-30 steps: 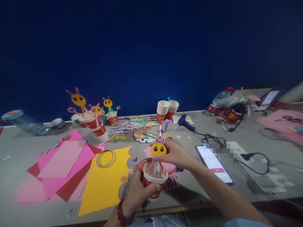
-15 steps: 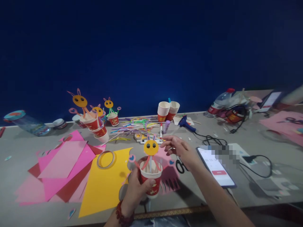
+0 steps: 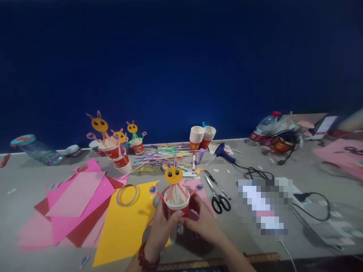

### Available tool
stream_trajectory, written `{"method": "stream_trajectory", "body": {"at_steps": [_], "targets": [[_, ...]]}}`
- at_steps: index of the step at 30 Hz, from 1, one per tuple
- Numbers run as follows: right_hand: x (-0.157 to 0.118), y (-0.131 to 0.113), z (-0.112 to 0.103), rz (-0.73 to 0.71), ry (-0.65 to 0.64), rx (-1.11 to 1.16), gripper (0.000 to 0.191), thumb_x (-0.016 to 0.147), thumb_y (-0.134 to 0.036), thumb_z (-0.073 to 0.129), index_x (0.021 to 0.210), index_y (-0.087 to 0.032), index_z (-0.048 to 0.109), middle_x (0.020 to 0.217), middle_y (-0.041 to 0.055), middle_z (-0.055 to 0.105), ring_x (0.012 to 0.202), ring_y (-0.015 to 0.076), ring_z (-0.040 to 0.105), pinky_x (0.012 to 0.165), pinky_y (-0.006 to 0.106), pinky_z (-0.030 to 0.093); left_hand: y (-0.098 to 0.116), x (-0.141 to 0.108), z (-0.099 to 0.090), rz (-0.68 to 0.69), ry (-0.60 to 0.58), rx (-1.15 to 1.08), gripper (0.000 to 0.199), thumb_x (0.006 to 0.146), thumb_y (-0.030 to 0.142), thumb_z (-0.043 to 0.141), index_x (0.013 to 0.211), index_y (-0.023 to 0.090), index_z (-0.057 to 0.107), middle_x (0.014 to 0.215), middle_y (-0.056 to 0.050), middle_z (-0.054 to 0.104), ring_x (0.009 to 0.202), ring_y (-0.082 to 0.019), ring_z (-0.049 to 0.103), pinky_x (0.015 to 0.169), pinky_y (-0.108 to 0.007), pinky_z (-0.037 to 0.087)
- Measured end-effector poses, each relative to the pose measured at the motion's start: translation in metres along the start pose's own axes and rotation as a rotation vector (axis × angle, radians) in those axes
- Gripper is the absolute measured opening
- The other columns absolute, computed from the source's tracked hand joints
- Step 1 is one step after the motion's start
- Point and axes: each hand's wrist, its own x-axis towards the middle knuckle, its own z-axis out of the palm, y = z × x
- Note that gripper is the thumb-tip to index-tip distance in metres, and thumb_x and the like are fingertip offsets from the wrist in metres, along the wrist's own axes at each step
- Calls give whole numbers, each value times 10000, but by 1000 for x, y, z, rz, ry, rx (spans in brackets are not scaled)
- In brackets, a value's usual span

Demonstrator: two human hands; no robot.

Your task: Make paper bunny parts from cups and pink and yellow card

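Note:
A red paper cup (image 3: 178,202) with a white rim is held between both hands above the table's front edge. From it rises a yellow paper bunny face (image 3: 173,175) with pink ears, on a thin straw-like stem; two pink arms end in round paws with blue hearts. My left hand (image 3: 164,223) wraps the cup's left side, its thumb across the front. Against the right side rests my right hand (image 3: 202,219), thumb on the front and fingers partly hidden behind the cup. Pink paper and a yellow sheet (image 3: 127,223) lie beneath and beside it.
Black-handled scissors (image 3: 217,198) lie right of the cup. Behind are loose coloured sticks (image 3: 161,156), cup stacks (image 3: 197,136) and a blue glue gun (image 3: 224,153). Finished-looking bunny cups (image 3: 137,145) stand back left. A tape roll (image 3: 127,195) rests on the yellow sheet.
My right hand has come down from beside the bunny's face to the cup's right side and now grips it. The cup has shifted slightly left, and the scissors are now uncovered.

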Motion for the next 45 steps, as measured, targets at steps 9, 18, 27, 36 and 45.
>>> {"method": "stream_trajectory", "body": {"at_steps": [9,18,27,36,45], "targets": [[2,-4,6,-6,30,40,673,756,-280,816,1332,-243,470,1297,125,620,1173,276,611,1000,403,505,7,3,2,2,-8,49,548,765,387,732,1239,183,546,1255,-135,676,1203,-311,612,1025,-416,487],[4,2,12,20,63,57,625,767,-398,796,1291,-223,504,1246,143,641,1094,284,649,952,427,535,-8,6,-5,21,18,-34,645,739,397,771,1299,194,525,1325,-138,629,1249,-323,573,1051,-425,465],[8,15,13,16,53,42,729,747,-415,797,1364,-204,470,1278,161,638,1142,302,638,951,428,540,14,26,-24,129,84,-118,634,827,411,673,1392,248,434,1426,-137,530,1315,-321,515,1059,-457,457],[-1,10,12,-16,36,-81,849,711,-440,816,1444,-243,435,1375,137,588,1194,314,602,986,430,515,110,53,-62,502,-87,730,266,784,364,749,1022,254,708,1236,-93,656,1234,-323,548,1057,-476,426],[-2,-6,16,-84,0,-181,842,716,-404,820,1459,-260,451,1262,111,660,1068,313,649,939,437,524,128,63,-43,409,-193,787,192,772,407,748,860,240,777,925,-42,749,928,-277,663,918,-397,507]]}}
